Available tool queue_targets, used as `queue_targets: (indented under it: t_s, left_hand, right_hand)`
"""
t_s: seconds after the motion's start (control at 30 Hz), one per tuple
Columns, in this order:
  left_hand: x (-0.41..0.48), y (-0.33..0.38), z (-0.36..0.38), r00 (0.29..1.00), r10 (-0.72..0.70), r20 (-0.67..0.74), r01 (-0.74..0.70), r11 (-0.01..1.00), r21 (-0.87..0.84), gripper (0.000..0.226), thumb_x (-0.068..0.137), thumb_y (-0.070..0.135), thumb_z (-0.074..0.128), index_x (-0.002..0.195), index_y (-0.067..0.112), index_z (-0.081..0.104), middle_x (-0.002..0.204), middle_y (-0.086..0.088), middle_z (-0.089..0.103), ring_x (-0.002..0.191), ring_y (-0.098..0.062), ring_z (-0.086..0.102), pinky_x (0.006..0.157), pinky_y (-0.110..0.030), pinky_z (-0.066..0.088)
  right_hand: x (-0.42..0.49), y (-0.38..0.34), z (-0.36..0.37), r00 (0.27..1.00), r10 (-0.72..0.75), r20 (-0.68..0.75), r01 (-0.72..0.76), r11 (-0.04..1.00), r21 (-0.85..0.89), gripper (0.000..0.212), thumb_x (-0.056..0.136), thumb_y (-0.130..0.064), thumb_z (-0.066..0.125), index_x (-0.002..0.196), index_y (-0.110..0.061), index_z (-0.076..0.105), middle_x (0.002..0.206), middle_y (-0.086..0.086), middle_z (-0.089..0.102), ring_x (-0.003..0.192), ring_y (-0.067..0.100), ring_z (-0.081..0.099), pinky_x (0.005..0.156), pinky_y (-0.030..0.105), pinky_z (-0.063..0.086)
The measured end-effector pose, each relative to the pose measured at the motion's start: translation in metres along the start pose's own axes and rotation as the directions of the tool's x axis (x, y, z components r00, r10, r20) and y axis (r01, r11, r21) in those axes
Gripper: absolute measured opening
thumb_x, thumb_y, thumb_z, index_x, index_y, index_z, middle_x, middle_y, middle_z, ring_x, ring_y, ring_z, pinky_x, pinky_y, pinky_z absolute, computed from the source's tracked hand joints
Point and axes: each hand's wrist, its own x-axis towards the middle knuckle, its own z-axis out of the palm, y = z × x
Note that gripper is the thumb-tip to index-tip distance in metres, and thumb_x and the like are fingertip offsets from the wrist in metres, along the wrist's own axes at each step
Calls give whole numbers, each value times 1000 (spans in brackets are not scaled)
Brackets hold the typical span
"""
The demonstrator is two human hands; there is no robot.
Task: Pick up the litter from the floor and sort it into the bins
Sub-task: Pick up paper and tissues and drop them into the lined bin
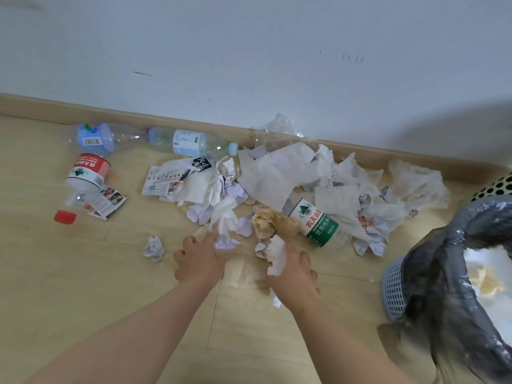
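Observation:
Litter lies in a heap along the wall. My left hand [198, 261] grips crumpled white and lilac tissue [225, 231] at the heap's near edge. My right hand [295, 270] holds a wad of white tissue [275, 254] just above the floor. A crumpled brown paper ball [270, 221] sits just beyond both hands. A green-labelled bottle [318, 221] lies to its right among torn white paper [273, 174]. The blue bin [393, 289] with a grey liner stands at the right and holds white and yellowish tissue.
A red-labelled bottle [83, 181], a blue-labelled bottle [97, 138] and a clear bottle [191, 142] lie at the left by the skirting board. A small paper ball [153, 248] sits left of my left hand. A second perforated bin [496, 185] shows at the right edge.

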Motion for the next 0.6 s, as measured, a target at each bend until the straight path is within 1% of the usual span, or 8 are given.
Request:
queue_targets:
  t_s: [0.07, 0.17, 0.27, 0.33, 0.4, 0.47, 0.5, 0.6]
  left_hand:
    - [1, -2, 2, 1000, 28, -3, -29, 997, -69, 51, 85, 10, 50, 129, 34, 43, 136, -6, 26, 115, -32, 35, 84, -30, 35]
    - [-1, -6, 6, 999, 49, -17, -51, 980, -192, 56, 82, -4, 45, 129, 27, 49, 130, -7, 28, 101, -31, 49, 81, -34, 48]
    - [-2, -6, 8, 995, 94, -13, -94, 961, -261, 48, 84, -5, 44, 125, 20, 52, 127, -8, 32, 90, -26, 52, 74, -33, 48]
    - [-5, -4, 11, 990, 141, 2, -133, 940, -313, 38, 85, -2, 45, 117, 17, 55, 121, -10, 41, 79, -21, 50, 62, -27, 43]
    - [-7, -2, 16, 983, 185, 9, -170, 922, -349, 28, 84, 0, 43, 102, 19, 56, 108, -11, 51, 70, -19, 48, 50, -24, 38]
    - [-7, -1, 20, 976, 219, 5, -203, 910, -363, 26, 84, 1, 39, 93, 21, 54, 100, -11, 56, 72, -20, 51, 55, -26, 39]
    - [-7, -2, 21, 974, 228, 8, -209, 907, -366, 27, 85, 2, 37, 94, 22, 54, 101, -9, 56, 75, -21, 52, 59, -28, 42]
    - [-5, -3, 23, 964, 267, 13, -244, 900, -361, 35, 87, 2, 35, 110, 18, 56, 106, -7, 52, 83, -19, 51, 66, -28, 44]
  right_hand:
    - [0, 5, -2, 1000, -25, 8, 25, 999, -31, 68, 88, -27, 50, 144, -37, 13, 150, -2, 15, 127, 30, 33, 96, 42, 38]
    - [-1, 13, -7, 999, -52, -14, 51, 997, -58, 78, 87, -20, 56, 147, -34, 8, 154, 1, 7, 128, 32, 32, 98, 39, 39]
    - [-1, 19, -11, 997, -63, -49, 59, 995, -79, 81, 87, -22, 58, 147, -35, 6, 156, 2, 2, 130, 32, 31, 99, 38, 38]
    - [2, 21, -12, 997, -52, -52, 47, 995, -87, 84, 84, -27, 61, 147, -35, 7, 155, 3, 8, 130, 31, 31, 98, 37, 37]
    - [4, 24, -13, 999, -27, -47, 23, 995, -99, 86, 82, -32, 64, 147, -34, 8, 148, 4, 24, 128, 29, 33, 98, 36, 37]
    - [4, 25, -15, 999, -8, -42, 2, 990, -140, 88, 80, -40, 66, 147, -35, 9, 139, 4, 36, 125, 26, 37, 97, 34, 35]
    - [4, 25, -15, 999, 6, -41, -13, 986, -165, 88, 79, -43, 67, 146, -36, 10, 136, 4, 39, 125, 25, 37, 97, 33, 34]
    - [5, 26, -16, 998, 44, -45, -52, 983, -176, 77, 78, -46, 66, 142, -36, 24, 131, 2, 46, 123, 24, 40, 96, 33, 33]
